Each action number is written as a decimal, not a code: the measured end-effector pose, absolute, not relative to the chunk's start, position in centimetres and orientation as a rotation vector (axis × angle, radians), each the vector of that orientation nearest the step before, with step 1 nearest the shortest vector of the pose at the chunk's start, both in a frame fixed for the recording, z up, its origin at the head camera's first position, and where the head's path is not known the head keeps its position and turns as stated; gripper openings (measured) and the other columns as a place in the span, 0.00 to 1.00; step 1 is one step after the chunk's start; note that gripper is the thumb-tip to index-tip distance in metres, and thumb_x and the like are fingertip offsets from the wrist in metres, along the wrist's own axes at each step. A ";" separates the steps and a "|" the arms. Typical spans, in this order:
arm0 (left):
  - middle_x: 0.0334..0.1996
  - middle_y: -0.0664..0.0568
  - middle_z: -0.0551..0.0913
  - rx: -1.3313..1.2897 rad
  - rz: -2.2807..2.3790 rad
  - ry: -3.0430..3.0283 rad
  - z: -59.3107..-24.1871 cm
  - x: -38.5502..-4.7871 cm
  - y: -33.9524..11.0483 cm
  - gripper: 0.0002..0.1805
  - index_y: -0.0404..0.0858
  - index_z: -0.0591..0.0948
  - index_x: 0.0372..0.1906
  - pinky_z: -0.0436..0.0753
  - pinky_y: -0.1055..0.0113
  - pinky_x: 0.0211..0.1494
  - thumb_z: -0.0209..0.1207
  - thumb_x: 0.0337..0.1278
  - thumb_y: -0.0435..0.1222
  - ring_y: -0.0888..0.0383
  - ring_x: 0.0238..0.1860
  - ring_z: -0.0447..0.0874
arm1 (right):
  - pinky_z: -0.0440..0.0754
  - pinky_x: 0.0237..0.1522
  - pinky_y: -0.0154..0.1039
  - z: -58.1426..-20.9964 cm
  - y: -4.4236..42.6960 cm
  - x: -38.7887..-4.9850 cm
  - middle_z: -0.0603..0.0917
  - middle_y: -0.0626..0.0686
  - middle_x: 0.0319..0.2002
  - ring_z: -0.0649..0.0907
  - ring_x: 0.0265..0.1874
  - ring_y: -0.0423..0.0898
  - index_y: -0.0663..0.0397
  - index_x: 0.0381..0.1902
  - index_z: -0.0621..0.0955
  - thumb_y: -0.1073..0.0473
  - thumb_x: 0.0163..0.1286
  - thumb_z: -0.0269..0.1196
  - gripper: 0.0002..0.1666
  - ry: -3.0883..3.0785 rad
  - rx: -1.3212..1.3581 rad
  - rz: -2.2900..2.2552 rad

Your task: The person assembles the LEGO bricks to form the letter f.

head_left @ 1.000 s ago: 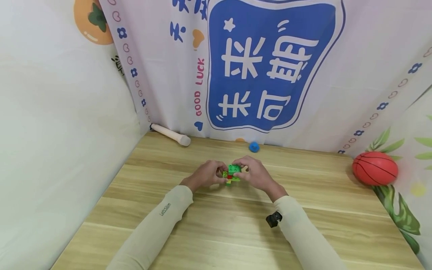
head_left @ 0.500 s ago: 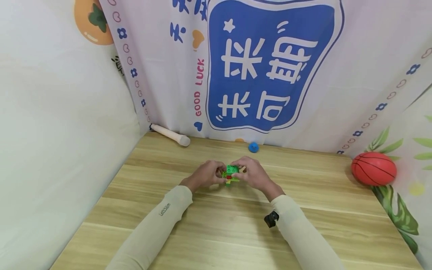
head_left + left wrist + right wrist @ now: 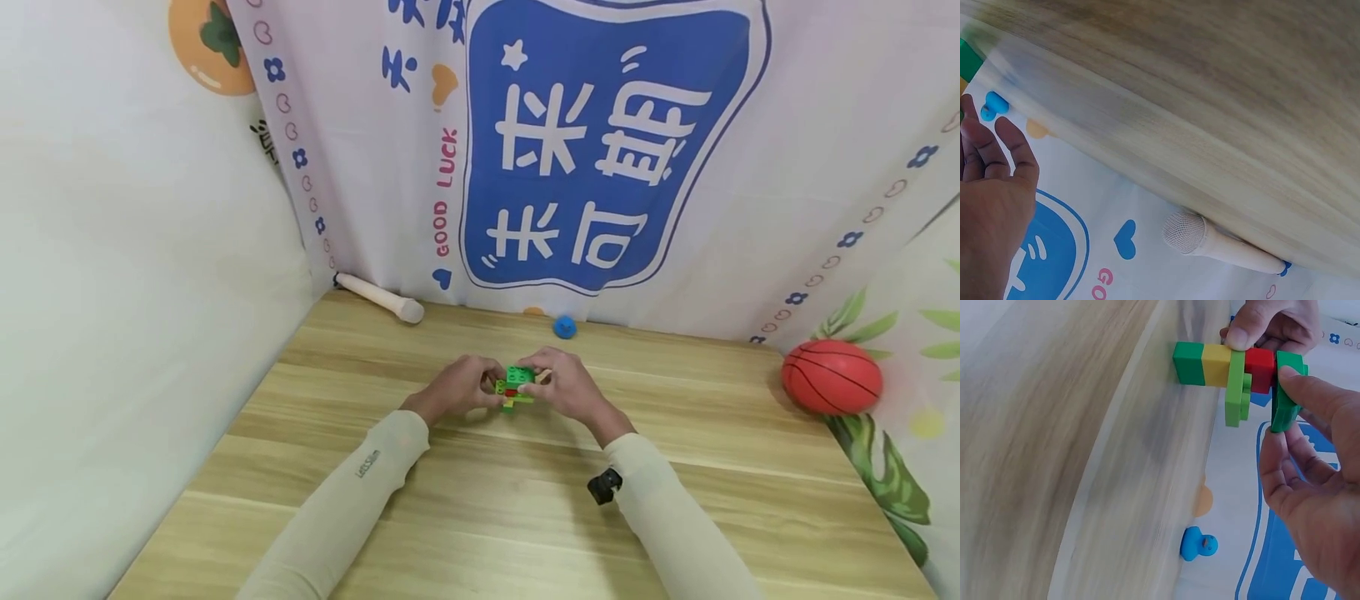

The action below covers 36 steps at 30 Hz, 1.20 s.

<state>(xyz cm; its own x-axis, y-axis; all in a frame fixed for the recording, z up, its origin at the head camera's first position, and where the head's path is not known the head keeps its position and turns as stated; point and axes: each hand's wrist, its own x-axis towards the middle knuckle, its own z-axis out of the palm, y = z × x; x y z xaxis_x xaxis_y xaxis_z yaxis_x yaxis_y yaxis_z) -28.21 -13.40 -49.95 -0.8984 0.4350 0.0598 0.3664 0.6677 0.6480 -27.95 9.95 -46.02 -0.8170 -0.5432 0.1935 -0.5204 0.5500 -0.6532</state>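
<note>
A small stack of toy building bricks stands on the wooden table between the two hands. In the right wrist view it runs from a green brick (image 3: 1189,363) at its base through a yellow brick (image 3: 1215,365), a wider light green plate (image 3: 1234,394) and a red brick (image 3: 1260,370) to a dark green studded brick (image 3: 1286,400) on top. My right hand (image 3: 564,385) pinches this top brick between thumb and fingers. From the other side, my left hand (image 3: 463,385) grips the stack at the light green plate, its thumb on the plate's edge; some of its fingertips are hidden.
Behind the hands, a blue toy duck (image 3: 565,327) sits at the table's back edge. A white microphone (image 3: 382,298) lies at the back left. At the far right rests a red basketball (image 3: 832,376). A printed cloth (image 3: 360,167) hangs behind the wooden table (image 3: 480,517).
Both hands keep their hold on the bricks and have hardly moved. The top green brick has shifted only very slightly; the head view itself moved a little.
</note>
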 end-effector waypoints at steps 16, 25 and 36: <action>0.44 0.50 0.91 0.682 1.099 2.735 -49.7 -28.3 -13.5 0.18 0.36 0.88 0.53 0.88 0.66 0.48 0.76 0.62 0.38 0.57 0.43 0.88 | 0.89 0.50 0.47 -45.7 9.7 -28.1 0.89 0.57 0.49 0.87 0.48 0.51 0.58 0.56 0.90 0.63 0.66 0.78 0.21 2.798 -0.955 -1.001; 0.48 0.49 0.92 0.691 1.077 2.732 -49.5 -28.3 -13.4 0.18 0.35 0.88 0.55 0.88 0.65 0.49 0.74 0.65 0.39 0.60 0.42 0.87 | 0.88 0.55 0.53 -46.8 10.4 -27.7 0.87 0.58 0.53 0.87 0.51 0.56 0.59 0.63 0.85 0.60 0.68 0.77 0.27 2.769 -0.843 -1.136; 0.45 0.49 0.92 0.765 1.033 2.802 -50.3 -28.3 -12.8 0.18 0.34 0.88 0.59 0.82 0.67 0.45 0.63 0.78 0.42 0.62 0.37 0.80 | 0.89 0.56 0.48 -49.7 10.5 -27.1 0.89 0.61 0.53 0.90 0.52 0.54 0.62 0.59 0.77 0.62 0.71 0.75 0.24 2.722 -0.396 -1.413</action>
<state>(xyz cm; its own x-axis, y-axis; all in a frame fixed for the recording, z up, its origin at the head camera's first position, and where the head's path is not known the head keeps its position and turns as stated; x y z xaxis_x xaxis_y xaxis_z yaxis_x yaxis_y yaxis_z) -28.30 -12.81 -50.32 -0.8752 0.4704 0.1128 0.4311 0.6526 0.6231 -27.10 10.53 -49.66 -0.9661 -0.2475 0.0737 -0.2027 0.5501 -0.8101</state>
